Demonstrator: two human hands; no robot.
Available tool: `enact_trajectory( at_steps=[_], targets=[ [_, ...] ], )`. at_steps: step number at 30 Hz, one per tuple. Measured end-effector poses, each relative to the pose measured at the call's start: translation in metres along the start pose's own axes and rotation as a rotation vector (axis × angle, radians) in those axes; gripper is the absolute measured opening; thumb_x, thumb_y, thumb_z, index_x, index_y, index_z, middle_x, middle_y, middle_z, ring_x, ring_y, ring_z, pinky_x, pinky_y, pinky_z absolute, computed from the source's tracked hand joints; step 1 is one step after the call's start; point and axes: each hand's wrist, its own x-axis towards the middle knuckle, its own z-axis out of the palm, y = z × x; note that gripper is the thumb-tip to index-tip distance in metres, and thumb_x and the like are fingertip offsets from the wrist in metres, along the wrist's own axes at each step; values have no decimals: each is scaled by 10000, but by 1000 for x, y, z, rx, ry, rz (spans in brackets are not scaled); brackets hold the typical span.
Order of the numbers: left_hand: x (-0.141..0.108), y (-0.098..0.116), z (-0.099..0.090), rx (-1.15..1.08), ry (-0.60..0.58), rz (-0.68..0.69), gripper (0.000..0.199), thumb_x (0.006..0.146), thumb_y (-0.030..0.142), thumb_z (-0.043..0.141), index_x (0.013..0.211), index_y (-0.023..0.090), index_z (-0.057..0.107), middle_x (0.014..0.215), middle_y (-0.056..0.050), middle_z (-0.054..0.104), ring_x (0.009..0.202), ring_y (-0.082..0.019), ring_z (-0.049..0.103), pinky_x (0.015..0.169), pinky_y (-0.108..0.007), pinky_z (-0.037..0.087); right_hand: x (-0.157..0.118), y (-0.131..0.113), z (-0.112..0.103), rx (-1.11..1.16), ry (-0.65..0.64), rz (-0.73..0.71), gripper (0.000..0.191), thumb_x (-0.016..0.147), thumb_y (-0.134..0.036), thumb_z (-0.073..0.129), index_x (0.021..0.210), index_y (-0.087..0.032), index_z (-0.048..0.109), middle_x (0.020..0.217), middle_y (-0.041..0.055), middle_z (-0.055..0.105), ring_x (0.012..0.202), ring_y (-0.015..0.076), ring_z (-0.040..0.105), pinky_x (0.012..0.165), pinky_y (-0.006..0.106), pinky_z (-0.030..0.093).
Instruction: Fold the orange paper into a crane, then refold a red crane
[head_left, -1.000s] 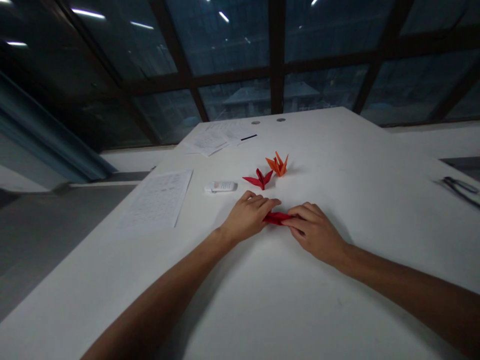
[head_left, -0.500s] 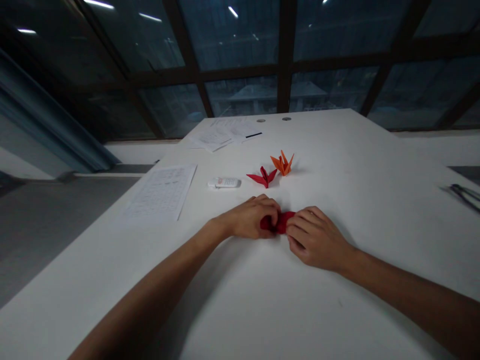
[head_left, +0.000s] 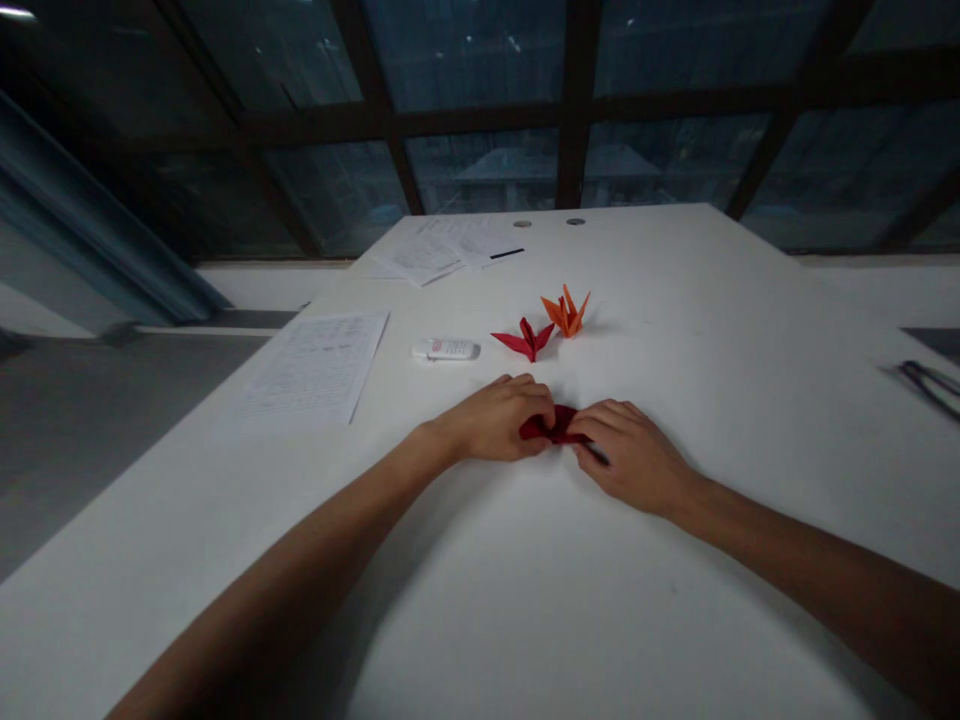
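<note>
Between my two hands, low over the white table point(head_left: 510, 560), is a folded piece of dark red paper point(head_left: 561, 424). My left hand point(head_left: 504, 418) is closed on its left end, the fingers curled over the top. From the right, my right hand point(head_left: 626, 450) pinches the other end with thumb and fingers. Parts of the paper are hidden under the fingers. Just beyond the hands stand a red paper crane point(head_left: 528, 341) and an orange paper crane point(head_left: 567, 312), close beside each other.
A white oblong object with print point(head_left: 446, 349) lies left of the cranes. Printed sheets point(head_left: 315, 365) are at the left edge, with more papers point(head_left: 427, 250) and a dark pen-like stick point(head_left: 507, 254) farther back. Scissors-like dark handles point(head_left: 930, 385) lie far right.
The right hand's fingers have shifted on the red paper, and the paper looks flatter between the hands. The whole view has tilted slightly downward, raising the scene a little.
</note>
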Motion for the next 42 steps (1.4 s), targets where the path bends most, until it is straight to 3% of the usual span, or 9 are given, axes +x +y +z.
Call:
enact_trajectory(
  at_steps=[11,15,21,26,29,32,37,42],
  targets=[
    [1,-1,3,-36,14,-19,275,982,427,570,981,189,708,970,-61,695,907,-214,618,907,-366,445,3,3,-3,51,4,93,101,993,-203,582,978,-207,682,976,45,759,922,232,658,888,405,466],
    [3,-1,5,-62,38,-24,319,1030,405,496,932,178,697,924,-62,678,857,-191,600,876,-340,439,3,3,-3,72,14,104,124,1004,-222,579,942,-208,686,963,47,762,929,232,658,886,404,467],
    [3,1,8,-102,25,-60,251,986,425,586,936,209,704,933,-39,661,900,-190,592,901,-343,426,4,7,1,102,48,164,80,969,-211,642,1029,-230,690,1012,35,764,949,231,669,904,402,477],
    [4,6,16,-56,24,-127,267,960,444,618,859,202,668,988,-53,660,952,-223,592,906,-376,427,5,9,1,84,17,140,83,942,-182,657,976,-242,703,993,37,759,958,243,659,903,420,481],
    [4,5,24,-19,94,-213,277,924,463,660,1034,211,638,1129,-86,642,1076,-278,574,914,-412,440,5,9,0,67,76,139,187,929,-185,672,1109,-226,704,1206,86,721,1141,274,617,997,442,469],
    [4,2,29,-11,164,-279,453,895,492,692,1225,212,559,1276,-118,603,1177,-313,536,966,-462,437,4,9,1,53,64,160,244,947,-215,656,1189,-232,687,1275,85,708,1202,292,590,1011,467,454],
    [5,0,26,-26,118,-204,252,921,452,670,995,216,622,1097,-65,650,1072,-271,550,938,-427,437,5,10,1,79,18,202,62,942,-220,668,984,-254,698,1162,27,754,1131,268,621,959,457,431],
    [7,-2,30,-112,153,-110,186,921,384,685,974,212,636,1036,-45,679,1044,-244,585,952,-395,451,6,10,0,112,47,223,64,908,-198,696,908,-262,700,1112,16,753,1096,258,624,951,444,409]
  ],
)
